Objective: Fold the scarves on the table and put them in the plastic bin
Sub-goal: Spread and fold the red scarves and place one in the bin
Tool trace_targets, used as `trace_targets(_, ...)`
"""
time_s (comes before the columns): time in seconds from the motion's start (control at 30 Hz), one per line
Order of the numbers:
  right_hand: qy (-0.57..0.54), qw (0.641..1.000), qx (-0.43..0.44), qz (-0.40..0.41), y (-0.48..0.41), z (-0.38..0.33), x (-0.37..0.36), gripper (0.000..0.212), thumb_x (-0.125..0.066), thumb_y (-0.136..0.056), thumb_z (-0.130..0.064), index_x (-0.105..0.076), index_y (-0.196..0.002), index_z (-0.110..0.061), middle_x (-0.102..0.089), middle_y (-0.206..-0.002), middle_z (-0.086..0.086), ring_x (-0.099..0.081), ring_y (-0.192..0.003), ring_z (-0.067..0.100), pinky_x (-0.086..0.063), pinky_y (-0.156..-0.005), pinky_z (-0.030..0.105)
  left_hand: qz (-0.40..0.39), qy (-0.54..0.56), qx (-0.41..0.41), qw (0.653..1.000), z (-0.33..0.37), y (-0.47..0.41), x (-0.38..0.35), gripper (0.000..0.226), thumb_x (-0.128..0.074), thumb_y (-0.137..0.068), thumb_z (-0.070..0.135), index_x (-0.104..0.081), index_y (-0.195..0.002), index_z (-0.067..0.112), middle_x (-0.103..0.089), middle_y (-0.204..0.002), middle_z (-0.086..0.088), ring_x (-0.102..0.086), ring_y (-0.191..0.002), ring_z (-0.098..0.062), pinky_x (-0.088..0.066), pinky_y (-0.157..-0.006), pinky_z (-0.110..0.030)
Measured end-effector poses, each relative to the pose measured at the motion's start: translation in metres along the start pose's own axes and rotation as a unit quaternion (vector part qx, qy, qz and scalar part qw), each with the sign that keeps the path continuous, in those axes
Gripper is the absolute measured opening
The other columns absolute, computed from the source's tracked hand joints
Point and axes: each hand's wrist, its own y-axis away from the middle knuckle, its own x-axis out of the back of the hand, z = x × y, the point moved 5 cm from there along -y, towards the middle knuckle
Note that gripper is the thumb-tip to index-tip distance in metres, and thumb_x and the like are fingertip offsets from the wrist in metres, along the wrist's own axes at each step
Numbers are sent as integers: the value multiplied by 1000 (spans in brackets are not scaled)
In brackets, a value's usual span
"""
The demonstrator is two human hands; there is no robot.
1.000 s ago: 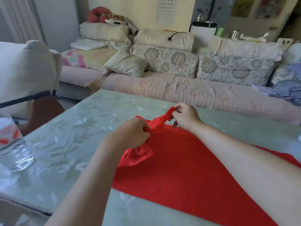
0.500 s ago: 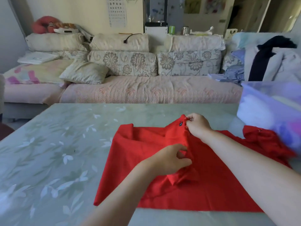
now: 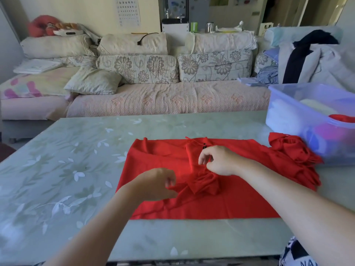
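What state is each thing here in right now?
Red scarf, spread flat on the table, bunched in the middle.
Left hand, pinches the bunched cloth.
Right hand, fingers curled over the scarf; grip unclear.
Plastic bin, lidless, holding folded cloths.
Red heap beside the bin, crumpled.

1. The bin (image 3: 278,112) is running off the right edge, and its cloudy wall is blurring the contents.
2. On the left hand (image 3: 153,186), the fingers (image 3: 170,180) are smearing; any grip on the scarf (image 3: 240,200) is staying unclear.
3. The right hand (image 3: 219,160) is covering part of the scarf's folded strip.
4. The wall chart (image 3: 128,10) is showing marks too small to read.
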Motion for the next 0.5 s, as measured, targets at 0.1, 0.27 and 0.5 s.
trace_targets(0.1, 17, 996, 33, -79, 19, -19, -15, 26, -71, -71, -24, -72, -93, -39, -67, -90, -20, -60, -80, -6, -46, -73, 14, -30, -49, 17, 998, -10, 22, -3, 37, -78, -68, 48, -62, -97, 32, -60, -93, 14, -57, -82, -5, -46, -71, -22)
trace_targets(0.27, 132, 988, 38, -64, 32, -13, -24, 20, -70, -77, -21, -75, -95, -29, -71, -99, -15, -64, -95, 6, -51, -85, 27, 13, -60, 0, 998, -21, 50, -9, 17, -70, -80, 39, -64, -91, 29, -61, -87, 14, -52, -78, -1, -37, -64, -12)
trace_targets(0.5, 171, 974, -145, 20, 52, 18, 20, 16, -55, -84, -24, -57, -97, -32, -63, -108, -6, -60, -106, 23, -45, -82, 32, 39, -43, -12, 998, -28, 62, -11, 18, -70, -79, 45, -64, -86, 29, -59, -81, 15, -52, -74, -1, -46, -69, -24)
